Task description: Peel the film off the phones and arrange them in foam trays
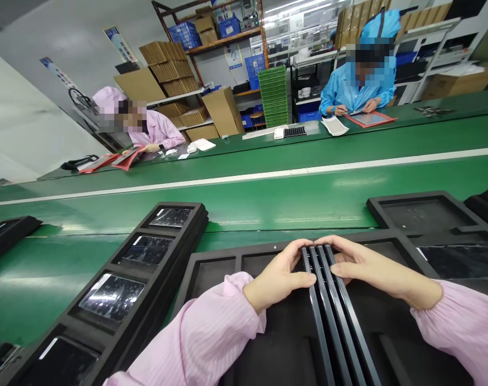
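Several thin, flat dark devices with slim metallic edges, looking like tablets (335, 316), stand upright on edge side by side in the middle foreground. My left hand (279, 277) closes on the left side of their far end, thumb on the near face. From the right, my right hand (367, 268) grips the same far end, its thumb on the outermost edge. Beneath them lies a large black foam tray (264, 348) with shallow recesses. The lower ends of the devices run out of view, so what supports them there is hidden.
To the left, stacked black foam trays (145, 279) hold glossy dark screens in film. Another black tray (424, 209) with a wrapped dark panel (461, 261) lies right. Beyond runs a green conveyor belt (248, 198). Two co-workers sit across it, a pink sleeve (163, 128) and a blue sleeve (330, 94) showing.
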A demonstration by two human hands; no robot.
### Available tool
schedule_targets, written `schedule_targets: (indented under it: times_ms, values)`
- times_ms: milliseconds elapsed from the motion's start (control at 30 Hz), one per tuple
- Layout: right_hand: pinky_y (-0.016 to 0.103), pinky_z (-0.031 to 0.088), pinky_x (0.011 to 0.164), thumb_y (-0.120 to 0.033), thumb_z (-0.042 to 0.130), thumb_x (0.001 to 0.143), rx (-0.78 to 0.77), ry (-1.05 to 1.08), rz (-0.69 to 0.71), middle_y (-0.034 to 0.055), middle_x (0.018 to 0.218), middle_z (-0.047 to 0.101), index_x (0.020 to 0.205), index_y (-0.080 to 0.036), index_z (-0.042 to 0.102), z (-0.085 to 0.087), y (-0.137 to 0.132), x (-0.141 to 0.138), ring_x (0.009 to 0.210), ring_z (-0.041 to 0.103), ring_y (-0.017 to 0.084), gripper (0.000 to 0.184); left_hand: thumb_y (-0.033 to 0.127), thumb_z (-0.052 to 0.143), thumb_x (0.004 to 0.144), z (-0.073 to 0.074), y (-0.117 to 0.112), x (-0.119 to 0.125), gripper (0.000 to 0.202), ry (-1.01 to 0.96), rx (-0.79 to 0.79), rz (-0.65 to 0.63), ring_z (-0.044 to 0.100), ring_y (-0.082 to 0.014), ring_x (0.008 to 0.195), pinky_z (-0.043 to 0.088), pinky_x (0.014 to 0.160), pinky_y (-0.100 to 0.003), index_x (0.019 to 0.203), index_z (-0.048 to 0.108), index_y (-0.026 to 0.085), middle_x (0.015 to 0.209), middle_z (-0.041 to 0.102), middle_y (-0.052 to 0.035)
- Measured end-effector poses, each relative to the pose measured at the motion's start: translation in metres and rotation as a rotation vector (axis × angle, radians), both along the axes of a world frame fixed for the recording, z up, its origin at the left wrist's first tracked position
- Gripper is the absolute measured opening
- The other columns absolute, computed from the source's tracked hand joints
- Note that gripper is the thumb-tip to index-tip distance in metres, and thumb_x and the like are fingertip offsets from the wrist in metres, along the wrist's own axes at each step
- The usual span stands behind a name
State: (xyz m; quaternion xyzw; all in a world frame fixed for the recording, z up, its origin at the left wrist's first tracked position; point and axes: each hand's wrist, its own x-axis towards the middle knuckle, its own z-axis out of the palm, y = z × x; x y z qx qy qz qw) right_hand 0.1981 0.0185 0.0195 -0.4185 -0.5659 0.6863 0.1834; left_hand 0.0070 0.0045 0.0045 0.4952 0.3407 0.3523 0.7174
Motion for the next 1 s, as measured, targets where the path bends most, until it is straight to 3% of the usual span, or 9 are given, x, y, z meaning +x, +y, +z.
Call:
schedule_targets:
  times_ms: [200,500,800,1000]
  values:
    - [0.023,0.042,0.049,-0.039,0.056,0.064,0.074,-0.098,-0.104,-0.0047,0.06,0.049,0.103,-0.02,0.045,-0.001,-0.003,-0.013,0.057,0.05,0.013,0.045,0.017,0.062,0.064,0.005,-0.004,0.011,0.029,0.188,-0.001,0.186,0.052,-0.0182,0.09,0.039,0.085,-0.034,0.091,0.05,0.019,0.089,0.056,-0.0013]
    - [0.023,0.041,0.049,-0.038,0.055,0.064,0.109,-0.108,-0.089,-0.0051,0.061,0.046,0.1,-0.019,0.044,-0.002,-0.002,-0.014,0.056,0.047,0.013,0.042,0.017,0.059,0.062,0.006,-0.006,0.013,0.03,0.185,0.033,0.205,0.05,-0.018,0.088,0.038,0.084,-0.033,0.089,0.047,0.02,0.088,0.053,-0.001]
    - [0.031,0.048,0.067,-0.036,0.064,0.069,0.144,-0.114,-0.032,0.0031,0.086,0.056,0.113,-0.019,0.044,-0.003,-0.002,-0.006,0.079,0.056,0.021,0.051,0.02,0.062,0.062,-0.001,-0.006,0.009,0.04,0.222,0.094,0.143,0.051,-0.0205,0.094,0.039,0.086,-0.035,0.099,0.045,0.02,0.094,0.053,-0.0026]
    - [0.035,0.048,0.075,-0.04,0.069,0.068,0.106,-0.004,0.142,0.0058,0.098,0.053,0.131,-0.019,0.03,-0.005,0.001,0.008,0.087,0.056,0.021,0.076,0.025,0.073,0.059,-0.006,0.001,-0.006,0.072,0.168,0.169,-0.117,0.045,-0.025,0.115,0.033,0.099,-0.039,0.122,0.036,0.022,0.121,0.048,-0.0078]
